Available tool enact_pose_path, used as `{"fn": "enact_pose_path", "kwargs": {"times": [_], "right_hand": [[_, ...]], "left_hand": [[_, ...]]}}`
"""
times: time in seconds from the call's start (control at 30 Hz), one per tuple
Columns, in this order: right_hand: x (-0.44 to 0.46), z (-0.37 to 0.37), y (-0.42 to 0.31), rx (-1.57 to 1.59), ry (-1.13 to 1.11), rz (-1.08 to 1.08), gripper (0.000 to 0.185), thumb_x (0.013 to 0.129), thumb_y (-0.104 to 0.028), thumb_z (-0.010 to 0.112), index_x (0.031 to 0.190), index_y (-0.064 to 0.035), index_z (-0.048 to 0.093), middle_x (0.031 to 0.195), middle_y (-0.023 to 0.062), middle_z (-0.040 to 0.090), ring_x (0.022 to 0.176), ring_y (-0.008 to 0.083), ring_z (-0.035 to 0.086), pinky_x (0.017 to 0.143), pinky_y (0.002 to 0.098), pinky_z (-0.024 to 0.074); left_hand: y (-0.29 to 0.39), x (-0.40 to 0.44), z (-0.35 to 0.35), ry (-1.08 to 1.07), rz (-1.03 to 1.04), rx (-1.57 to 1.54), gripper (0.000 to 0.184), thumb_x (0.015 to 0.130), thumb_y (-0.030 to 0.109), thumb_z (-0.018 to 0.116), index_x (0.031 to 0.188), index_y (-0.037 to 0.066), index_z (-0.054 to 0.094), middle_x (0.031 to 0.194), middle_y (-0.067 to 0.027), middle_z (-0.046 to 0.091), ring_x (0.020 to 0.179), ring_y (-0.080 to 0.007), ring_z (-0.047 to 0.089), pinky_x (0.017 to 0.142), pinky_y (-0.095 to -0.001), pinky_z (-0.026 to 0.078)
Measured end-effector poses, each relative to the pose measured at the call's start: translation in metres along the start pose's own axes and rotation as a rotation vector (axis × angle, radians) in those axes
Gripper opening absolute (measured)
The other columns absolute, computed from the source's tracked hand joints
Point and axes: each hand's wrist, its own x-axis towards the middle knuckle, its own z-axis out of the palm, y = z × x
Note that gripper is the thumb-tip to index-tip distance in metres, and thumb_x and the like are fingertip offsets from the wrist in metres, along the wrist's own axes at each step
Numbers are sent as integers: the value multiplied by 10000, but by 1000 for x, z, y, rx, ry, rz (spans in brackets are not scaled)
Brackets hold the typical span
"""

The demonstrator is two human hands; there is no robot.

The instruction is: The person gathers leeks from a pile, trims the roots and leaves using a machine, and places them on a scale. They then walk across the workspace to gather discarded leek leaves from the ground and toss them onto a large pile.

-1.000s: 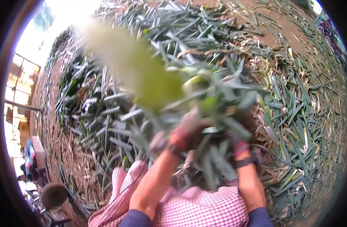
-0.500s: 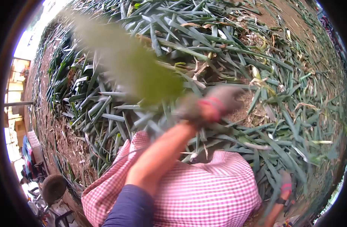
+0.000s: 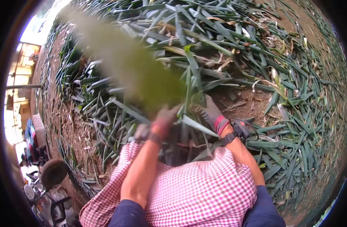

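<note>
My left hand, in a grey glove with a red cuff, is in front of me above the checked cloth. Motion and a green-grey blur close to the camera smear its fingers, so their grip is unclear. A small grey shape beside it is too blurred to name. My right hand, gloved alike, is closed around green onion leaves that stand up between the hands. Another long leaf slants across below its fingers. Pink-and-white checked cloth covers my lap.
Heaped green onions lie ahead, and more spread to the right. Brown soil shows by my right hand. At lower left are a round brown object and a motorbike-like machine. A black device is strapped to my right wrist.
My left hand has drawn back to the left from its reach across the heap. My right hand has come up from the lower right to the middle, where it now grips green onion leaves.
</note>
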Motion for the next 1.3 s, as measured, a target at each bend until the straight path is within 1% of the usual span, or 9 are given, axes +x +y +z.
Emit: {"fn": "enact_pose_path", "kwargs": {"times": [0.13,0.27,0.37,0.5,0.8,0.93,1.13,1.2,1.3], "right_hand": [[-22,-63,-19,15,68,122,730,726,-226,842,1311,32,489,1110,95,632,966,170,621,842,324,521],[-144,-260,-66,1,275,38,350,836,-111,691,1159,13,638,1037,134,706,834,216,695,780,306,555],[-264,-403,-56,-1412,515,42,434,905,-222,651,1248,34,578,1147,199,666,1022,304,642,901,365,499],[-357,-480,-4,-985,1013,98,502,934,-273,632,1312,41,533,1230,193,635,1094,296,606,962,370,463],[-112,-108,-56,-727,336,277,447,860,-249,665,1211,24,623,1052,164,703,913,204,676,809,326,535],[-77,-6,-90,-742,-119,411,441,861,-245,692,1225,-5,624,995,110,714,868,164,672,789,298,533],[-34,80,-134,-714,-453,541,450,866,-259,721,1230,-13,623,978,81,714,850,135,657,785,286,522],[-18,114,-177,-923,-667,629,444,871,-285,724,1217,-17,644,987,67,716,880,136,659,828,282,512],[-29,112,-211,-626,-689,674,489,853,-326,740,1236,-37,646,1019,101,719,924,151,668,852,283,509]], "left_hand": [[-54,6,129,-749,402,-686,237,951,126,571,1162,26,610,1008,-90,691,874,-175,658,761,-321,551],[63,-125,208,-647,788,-256,497,763,300,714,1138,-13,620,986,-212,691,923,-347,666,821,-421,530],[150,-161,149,-1119,882,270,636,756,323,735,1294,31,560,1174,-212,661,1095,-366,628,952,-427,479],[188,-64,87,-768,860,658,524,814,383,706,1238,80,647,1112,-167,692,1041,-305,662,906,-396,518],[98,60,-348,701,454,992,896,671,436,856,1379,23,494,1268,-259,597,1187,-348,585,1019,-411,462],[5,112,-353,765,270,419,782,683,386,892,1243,-8,515,1117,-177,632,968,-277,649,812,-380,561],[48,53,-144,-189,425,232,350,752,247,757,967,-6,645,931,-202,681,822,-269,659,709,-379,527],[55,13,-91,-661,635,324,789,711,351,756,1379,28,484,1169,-270,634,1100,-404,619,980,-403,460],[84,-8,-117,-588,821,506,683,778,245,698,1405,92,472,1240,-184,626,1160,-377,595,953,-434,489]]}}
